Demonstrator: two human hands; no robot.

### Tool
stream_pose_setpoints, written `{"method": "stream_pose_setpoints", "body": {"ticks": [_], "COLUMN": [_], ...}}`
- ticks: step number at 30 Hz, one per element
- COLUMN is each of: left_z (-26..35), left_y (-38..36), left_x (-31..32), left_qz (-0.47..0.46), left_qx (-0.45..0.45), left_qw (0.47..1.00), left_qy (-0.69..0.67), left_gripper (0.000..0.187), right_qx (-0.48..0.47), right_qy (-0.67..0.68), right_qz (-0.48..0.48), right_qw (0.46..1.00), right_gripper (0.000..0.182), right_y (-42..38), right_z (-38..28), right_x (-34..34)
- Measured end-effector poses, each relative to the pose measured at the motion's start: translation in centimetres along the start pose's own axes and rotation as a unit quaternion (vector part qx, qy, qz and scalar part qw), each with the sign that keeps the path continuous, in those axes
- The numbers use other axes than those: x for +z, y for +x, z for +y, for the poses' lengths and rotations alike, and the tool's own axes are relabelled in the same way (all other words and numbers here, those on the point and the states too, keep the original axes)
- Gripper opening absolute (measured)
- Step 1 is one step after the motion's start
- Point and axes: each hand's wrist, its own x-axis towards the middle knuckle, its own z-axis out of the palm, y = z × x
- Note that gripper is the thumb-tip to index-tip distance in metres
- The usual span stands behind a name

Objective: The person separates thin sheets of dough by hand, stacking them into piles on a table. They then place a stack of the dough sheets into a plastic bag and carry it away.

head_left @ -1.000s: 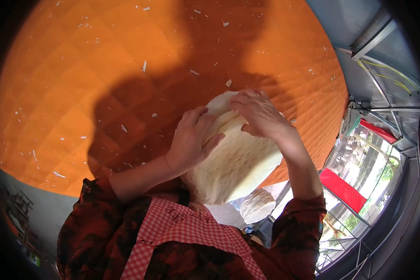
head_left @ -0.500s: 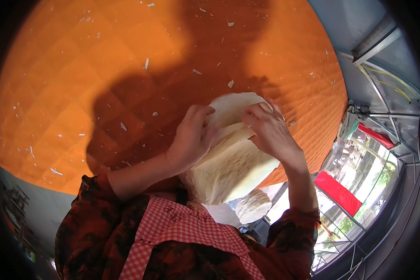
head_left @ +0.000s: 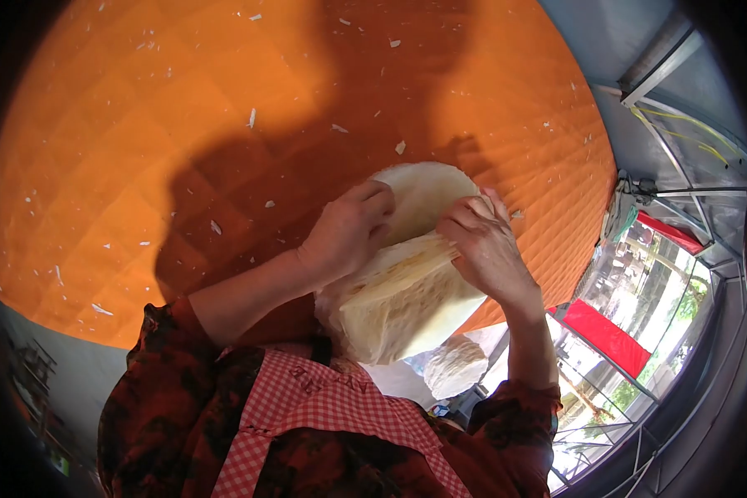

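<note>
In front of me lies a stack of thin, pale, round sheets that look like flatbread [head_left: 419, 203]. The near part rises as a folded, blistered flap [head_left: 407, 311] toward my apron. My left hand [head_left: 358, 228] is closed at the stack's left side, fingers curled against the edge of a sheet; its fingertips are partly hidden. On the right side, my right hand [head_left: 483, 249] pinches the flap's upper edge between thumb and fingers, with its back toward me.
White flakes [head_left: 400, 148] are scattered over the orange quilted cover [head_left: 266, 158]. Another pale, wrinkled round piece [head_left: 456, 367] sits below, beyond the cover's near edge. Metal framing [head_left: 681, 195] and a red panel [head_left: 607, 339] stand at the right.
My left hand, blurred with fingers looser before, has moved slightly up and closed at the sheets' edge. The flap's upper edge has shifted down a little, showing more of the round sheet behind it.
</note>
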Motion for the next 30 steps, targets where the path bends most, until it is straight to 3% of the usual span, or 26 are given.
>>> {"method": "stream_pose_setpoints", "body": {"ticks": [2,5,8,11,14,17,20,23,26,27,28,29,30], "left_z": [0.0,0.0,-0.9,1.7,1.2,-0.8,-0.2,-0.3,-1.3,-0.4,1.2,2.7,4.2], "left_y": [0.1,0.6,1.1,0.4,-1.3,-3.6,-6.2,-8.1,-7.7,-7.6,-7.5,-7.7,-7.8], "left_x": [0.1,0.8,0.6,-1.3,-2.5,-2.4,-2.8,-1.0,0.4,0.4,0.2,0.1,0.1], "left_qz": [-0.040,-0.057,-0.037,0.081,-0.118,-0.268,-0.337,-0.230,-0.154,-0.154,-0.155,-0.158,-0.150], "left_qx": [-0.005,-0.130,-0.150,0.079,0.030,-0.189,-0.181,-0.175,-0.226,-0.255,-0.285,-0.318,-0.322], "left_qw": [0.997,0.977,0.985,0.982,0.982,0.867,0.914,0.955,0.939,0.926,0.910,0.891,0.888], "left_qy": [-0.059,-0.158,-0.075,0.153,-0.147,-0.375,-0.133,-0.070,-0.207,-0.233,-0.258,-0.283,-0.292], "left_gripper": [0.023,0.031,0.038,0.045,0.062,0.075,0.090,0.098,0.095,0.092,0.090,0.087,0.085], "right_qx": [-0.008,-0.003,0.000,0.002,0.022,0.016,0.039,0.099,0.197,0.246,0.292,0.324,0.318], "right_qy": [-0.011,-0.013,-0.017,-0.027,-0.027,-0.036,-0.037,-0.014,0.082,0.138,0.342,0.531,0.596], "right_qz": [0.017,0.032,0.033,0.049,0.052,0.046,0.036,0.188,0.290,0.299,0.289,0.267,0.184], "right_qw": [1.000,0.999,0.999,0.998,0.998,0.998,0.998,0.977,0.933,0.912,0.845,0.736,0.714], "right_gripper": [0.026,0.026,0.026,0.027,0.027,0.020,0.032,0.046,0.056,0.043,0.033,0.023,0.005], "right_y": [-0.2,-0.8,-1.5,-2.2,-2.9,-3.1,-3.0,-3.5,-7.6,-10.2,-13.4,-16.3,-18.4], "right_z": [-0.1,-0.3,-0.3,-0.2,-0.7,-0.7,-0.9,-2.8,-6.1,-7.4,-8.7,-10.5,-12.7], "right_x": [-0.1,-0.1,0.1,0.3,-0.1,-0.4,-0.2,1.0,2.1,4.0,7.7,10.8,11.5]}}
